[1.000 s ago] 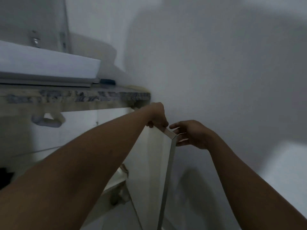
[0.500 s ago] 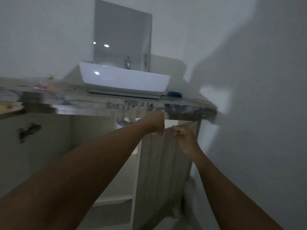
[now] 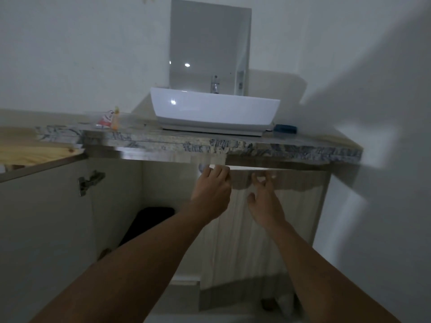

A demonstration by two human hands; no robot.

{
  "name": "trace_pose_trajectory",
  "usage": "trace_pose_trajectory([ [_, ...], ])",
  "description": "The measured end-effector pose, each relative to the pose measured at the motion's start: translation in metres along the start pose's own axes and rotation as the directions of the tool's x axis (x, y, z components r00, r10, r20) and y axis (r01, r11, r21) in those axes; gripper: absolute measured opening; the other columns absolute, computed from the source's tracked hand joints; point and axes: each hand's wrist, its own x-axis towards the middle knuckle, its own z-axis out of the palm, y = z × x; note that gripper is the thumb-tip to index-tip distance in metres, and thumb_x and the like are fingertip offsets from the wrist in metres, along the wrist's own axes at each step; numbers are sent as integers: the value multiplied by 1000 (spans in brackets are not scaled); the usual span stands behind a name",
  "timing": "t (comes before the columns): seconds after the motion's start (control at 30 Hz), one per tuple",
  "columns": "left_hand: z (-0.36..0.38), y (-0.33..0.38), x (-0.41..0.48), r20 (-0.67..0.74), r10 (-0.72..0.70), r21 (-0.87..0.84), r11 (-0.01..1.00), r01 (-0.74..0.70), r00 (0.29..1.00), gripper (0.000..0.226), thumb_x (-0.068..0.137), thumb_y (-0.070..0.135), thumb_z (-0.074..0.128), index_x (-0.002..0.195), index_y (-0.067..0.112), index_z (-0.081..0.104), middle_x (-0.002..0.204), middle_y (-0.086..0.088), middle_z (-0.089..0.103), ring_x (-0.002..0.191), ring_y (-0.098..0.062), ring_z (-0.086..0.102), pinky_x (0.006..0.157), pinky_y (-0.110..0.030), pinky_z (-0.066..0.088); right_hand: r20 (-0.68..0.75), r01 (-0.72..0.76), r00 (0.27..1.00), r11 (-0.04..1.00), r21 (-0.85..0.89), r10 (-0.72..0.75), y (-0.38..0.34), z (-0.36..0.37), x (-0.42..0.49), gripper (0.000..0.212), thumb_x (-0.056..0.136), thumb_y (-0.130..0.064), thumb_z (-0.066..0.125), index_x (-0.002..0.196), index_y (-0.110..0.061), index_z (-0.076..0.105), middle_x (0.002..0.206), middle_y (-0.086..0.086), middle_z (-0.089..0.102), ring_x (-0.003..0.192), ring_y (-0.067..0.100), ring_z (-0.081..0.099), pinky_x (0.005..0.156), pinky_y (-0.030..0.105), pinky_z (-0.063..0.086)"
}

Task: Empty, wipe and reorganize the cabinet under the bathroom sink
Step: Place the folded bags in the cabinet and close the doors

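The cabinet under the marble counter (image 3: 233, 148) stands with its left door (image 3: 44, 229) swung wide open and its right door (image 3: 268, 229), pale wood grain, almost flat against the frame. My left hand (image 3: 211, 192) reaches up to the right door's top left corner, fingers hooked over its upper edge. Just to the right, my right hand (image 3: 265, 203) is against the door front with fingers loosely spread, holding nothing. Inside the dim cabinet lies a dark object (image 3: 149, 222) low at the back.
A white basin (image 3: 214, 113) with a faucet (image 3: 215, 83) and a mirror (image 3: 210, 43) sit above. A blue sponge (image 3: 285, 128) lies right of the basin, small tubes (image 3: 109, 120) to its left. A wall (image 3: 384, 183) closes in on the right. A hinge (image 3: 89, 181) sticks out of the left door.
The right door has swung from wide open to nearly closed, with my left hand staying on its top edge. My right hand let go of the edge and opened. The view turned toward the vanity.
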Motion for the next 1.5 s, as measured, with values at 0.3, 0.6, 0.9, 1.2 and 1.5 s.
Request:
trace_pose_trajectory([
  [0.3,44,-18,9,343,-58,-35,997,75,937,90,88,49,50,157,6,9,165,-10,-3,152,-27,-7,119,-59,-1,174,-59,982,995,-80,72,1,28,37,77,91,-27,57,154,-33,14,159,2,-19,145,29,22,110,54,34],
  [0.6,37,-25,18,421,-56,-92,990,104,905,92,84,57,52,155,7,21,165,-7,8,152,-23,4,119,-59,0,259,-120,954,985,-124,149,-8,17,37,78,93,-29,56,156,-31,8,158,2,-29,149,25,7,116,61,14],
  [0.9,6,-83,-45,552,-242,-47,946,320,798,78,87,56,58,150,15,34,164,-6,16,149,-23,20,118,-51,18,308,-14,951,1000,-17,19,-53,52,-5,67,95,-24,51,153,-31,19,162,-4,-7,149,25,12,115,62,16],
  [1.2,-120,-219,-186,343,-765,479,642,599,545,57,91,51,52,136,16,50,140,-10,50,128,-32,46,104,-50,37,432,277,742,822,498,-512,-243,122,-97,58,99,-25,45,153,-22,22,161,2,13,146,24,22,117,46,25],
  [1.5,-211,-271,-292,264,-952,334,238,912,152,36,98,35,43,102,5,61,112,-20,63,97,-35,61,79,-38,49,408,265,485,575,774,-773,-378,121,-187,64,99,-30,49,154,-23,19,161,-1,15,147,19,22,116,34,25],
])
